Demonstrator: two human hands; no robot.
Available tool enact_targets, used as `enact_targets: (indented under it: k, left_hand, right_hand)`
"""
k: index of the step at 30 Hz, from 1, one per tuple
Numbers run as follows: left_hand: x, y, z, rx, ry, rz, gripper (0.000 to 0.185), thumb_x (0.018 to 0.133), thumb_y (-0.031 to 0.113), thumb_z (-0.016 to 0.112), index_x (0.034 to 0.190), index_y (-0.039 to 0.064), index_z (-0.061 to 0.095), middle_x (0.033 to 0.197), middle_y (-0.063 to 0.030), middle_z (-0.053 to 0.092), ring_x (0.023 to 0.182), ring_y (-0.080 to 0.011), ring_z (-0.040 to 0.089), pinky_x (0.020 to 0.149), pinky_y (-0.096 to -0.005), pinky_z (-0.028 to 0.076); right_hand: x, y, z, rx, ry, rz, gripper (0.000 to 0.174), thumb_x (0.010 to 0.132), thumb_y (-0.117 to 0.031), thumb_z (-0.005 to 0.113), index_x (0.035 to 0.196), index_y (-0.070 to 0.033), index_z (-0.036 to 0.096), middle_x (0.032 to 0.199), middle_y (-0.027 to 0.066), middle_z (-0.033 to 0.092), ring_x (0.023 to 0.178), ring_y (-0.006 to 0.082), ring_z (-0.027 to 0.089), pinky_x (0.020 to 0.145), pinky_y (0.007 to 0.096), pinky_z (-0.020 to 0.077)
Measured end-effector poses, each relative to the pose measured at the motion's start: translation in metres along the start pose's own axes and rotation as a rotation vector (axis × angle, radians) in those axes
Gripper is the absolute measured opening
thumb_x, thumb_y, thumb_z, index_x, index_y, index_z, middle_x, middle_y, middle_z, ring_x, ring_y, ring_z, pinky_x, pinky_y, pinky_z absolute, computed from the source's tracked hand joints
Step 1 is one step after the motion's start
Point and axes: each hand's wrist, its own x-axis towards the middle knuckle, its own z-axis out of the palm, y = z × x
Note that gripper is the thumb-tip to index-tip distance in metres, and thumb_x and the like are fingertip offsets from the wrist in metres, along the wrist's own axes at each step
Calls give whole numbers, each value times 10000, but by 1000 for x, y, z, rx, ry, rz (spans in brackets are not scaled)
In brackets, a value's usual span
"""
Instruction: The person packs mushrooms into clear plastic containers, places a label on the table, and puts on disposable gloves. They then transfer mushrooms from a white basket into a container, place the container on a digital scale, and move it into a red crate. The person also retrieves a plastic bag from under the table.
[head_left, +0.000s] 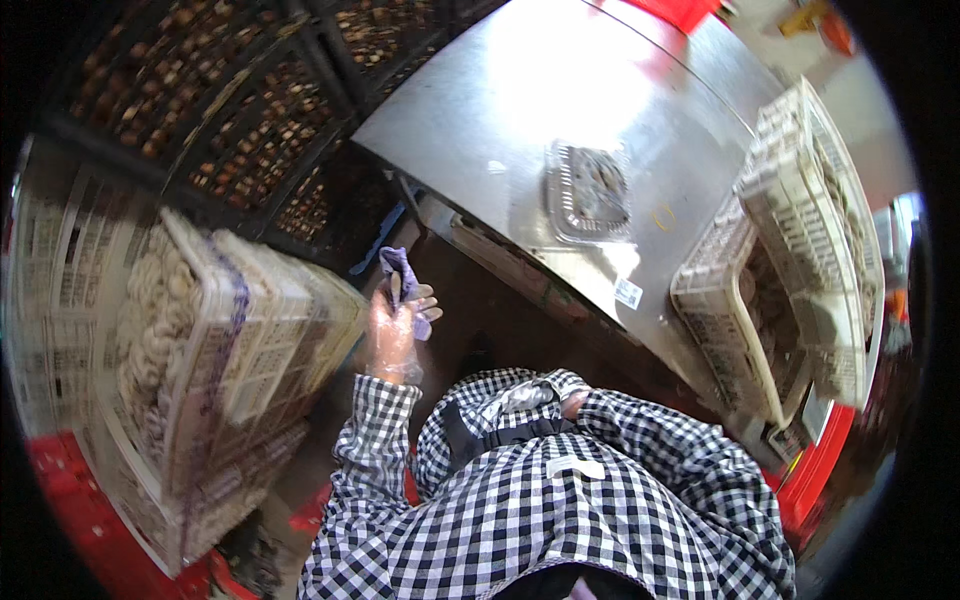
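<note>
My left hand (395, 330), in a thin clear plastic glove, holds a crumpled purple cloth (401, 277) between thumb and palm, with the other fingers spread. It is between the stacked crates and the metal table. My right hand (574, 403) shows only in part at my waist, beside a bunched whitish, translucent material (525, 396); the checked clothing hides its fingers. On the metal table (465, 127) lies a clear plastic clamshell container (591, 193) with greyish contents that I cannot make out. A small printed label (628, 293) lies near the table's edge.
White plastic crates (262, 330) of pale mushrooms stand stacked at the left. Black racks (247, 127) with many brown-ended pieces rise behind. At the right, one white crate (810, 225) leans on another (712, 292). A yellow rubber band (663, 218) is on the table.
</note>
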Motion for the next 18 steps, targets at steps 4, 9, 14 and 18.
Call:
enact_targets:
  k: [4, 9, 14, 18]
  left_hand:
    - [-35, -24, -20, -86, 45, 28, 353, 935, 0, 578, 1262, 32, 448, 1078, -159, 618, 901, -262, 669, 790, -430, 608]
    - [-89, -83, -38, -128, 259, -147, 308, 902, 7, 609, 1196, 19, 515, 1070, -130, 622, 841, -240, 661, 799, -424, 606]
    - [-91, -198, -33, 985, -246, -749, 309, 822, 128, 699, 1116, 34, 718, 1185, -108, 666, 1074, -200, 615, 961, -329, 456]
    - [-85, -295, -41, 552, -525, -593, 484, 886, 330, 588, 1268, 37, 636, 1287, -129, 624, 1191, -223, 560, 1044, -330, 389]
  right_hand:
    - [18, -5, 0, -40, 25, 5, 243, 888, -264, 651, 854, -30, 710, 766, 108, 668, 722, 233, 669, 622, 361, 534]
    - [33, -8, 12, -74, 40, -28, 242, 901, -266, 646, 868, -31, 695, 771, 96, 656, 714, 215, 651, 614, 343, 519]
    - [31, 2, 25, -94, 52, -46, 242, 914, -268, 641, 881, -31, 680, 776, 85, 645, 706, 196, 633, 605, 325, 505]
    - [29, 8, 35, -95, 66, -70, 242, 924, -270, 637, 892, -32, 668, 780, 76, 635, 700, 181, 619, 598, 311, 493]
